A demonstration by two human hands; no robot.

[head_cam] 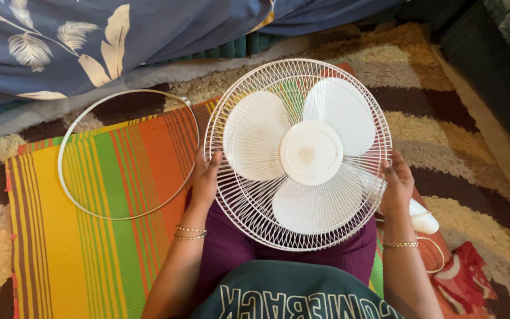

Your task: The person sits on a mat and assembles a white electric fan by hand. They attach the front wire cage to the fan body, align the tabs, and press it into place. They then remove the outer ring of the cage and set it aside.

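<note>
Striped in orange, green and yellow, a woven mat (90,236) lies over a shaggy brown-and-cream rug (444,136), with a blue leaf-patterned bedcover (90,35) hanging along the mat's far edge. A person sits at the mat's near right corner with a white fan (298,153) resting face-up over the lap, its three blades and round hub showing through the wire cage. The left hand (205,177) grips the cage's left rim, fingers curled around the wires. The right hand (396,183) clasps the right rim the same way. Thin gold bangles (190,233) circle both wrists. A loose white ring (126,153) lies flat on the mat's far left part, just beside the fan. A red cloth (464,277) lies crumpled past the mat's right edge.
</note>
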